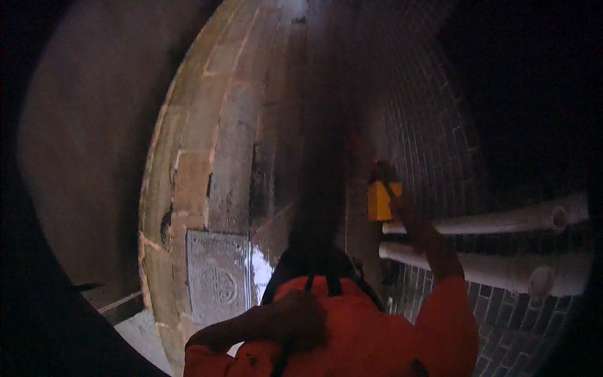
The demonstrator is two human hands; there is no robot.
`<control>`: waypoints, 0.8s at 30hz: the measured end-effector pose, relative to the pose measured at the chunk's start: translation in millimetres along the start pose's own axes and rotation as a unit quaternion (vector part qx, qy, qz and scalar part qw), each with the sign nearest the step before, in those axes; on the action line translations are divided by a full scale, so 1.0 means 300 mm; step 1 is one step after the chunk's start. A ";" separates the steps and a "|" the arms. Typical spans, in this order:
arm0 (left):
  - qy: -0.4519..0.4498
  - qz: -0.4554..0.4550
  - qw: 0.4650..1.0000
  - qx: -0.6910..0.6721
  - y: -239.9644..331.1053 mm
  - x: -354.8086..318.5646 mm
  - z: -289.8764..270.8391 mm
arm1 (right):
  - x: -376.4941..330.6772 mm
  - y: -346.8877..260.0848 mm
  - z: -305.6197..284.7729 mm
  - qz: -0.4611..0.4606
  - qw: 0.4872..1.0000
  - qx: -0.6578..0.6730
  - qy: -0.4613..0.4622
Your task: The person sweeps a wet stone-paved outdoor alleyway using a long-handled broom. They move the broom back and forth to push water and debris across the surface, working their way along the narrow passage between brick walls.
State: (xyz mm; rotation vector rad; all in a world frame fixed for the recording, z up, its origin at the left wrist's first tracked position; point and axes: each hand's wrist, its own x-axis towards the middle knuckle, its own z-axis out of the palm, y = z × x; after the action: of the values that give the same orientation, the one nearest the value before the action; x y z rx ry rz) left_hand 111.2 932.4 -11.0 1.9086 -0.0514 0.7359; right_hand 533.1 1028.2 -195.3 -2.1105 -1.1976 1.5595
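My left hand (296, 317) is drawn in against the front of my orange shirt (364, 333), beside dark straps (333, 286). Its fingers look curled in, but the dim light hides what, if anything, is in them. Out to the right reaches my right arm, and my right hand (402, 207) is closed at a yellow box-shaped thing (379, 202) with a dark top part. The yellow thing hangs beside the brick wall, above the lower pipes. Its exact kind cannot be made out.
Two pale pipes (490, 220) run along the dark brick wall (414, 113) on the right. Stone paving (232, 138) stretches ahead, with a square metal cover (218, 276) set in it. A plain wall (88, 138) stands at the left. Deep shadow covers the middle.
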 end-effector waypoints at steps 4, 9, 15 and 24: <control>0.024 -0.015 1.000 0.008 -0.034 0.026 -0.068 | 0.196 -0.093 -0.024 0.029 0.997 -0.078 -0.003; 0.050 -0.049 0.997 0.015 -0.056 0.069 -0.140 | 0.260 -0.036 0.133 0.040 0.988 -0.108 -0.102; 0.083 -0.063 0.994 0.035 -0.070 0.093 -0.157 | -0.017 0.017 0.342 0.019 0.959 -0.027 -0.282; 0.129 -0.037 0.989 0.057 -0.058 0.161 -0.139 | 0.034 -0.108 0.087 0.005 0.964 -0.022 -0.264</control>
State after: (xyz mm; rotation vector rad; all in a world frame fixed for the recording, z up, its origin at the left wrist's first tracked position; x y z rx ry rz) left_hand 137.2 989.3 10.6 1.8957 0.2258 0.9459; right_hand 496.1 1049.4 -191.9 -1.7715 -1.3828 2.2048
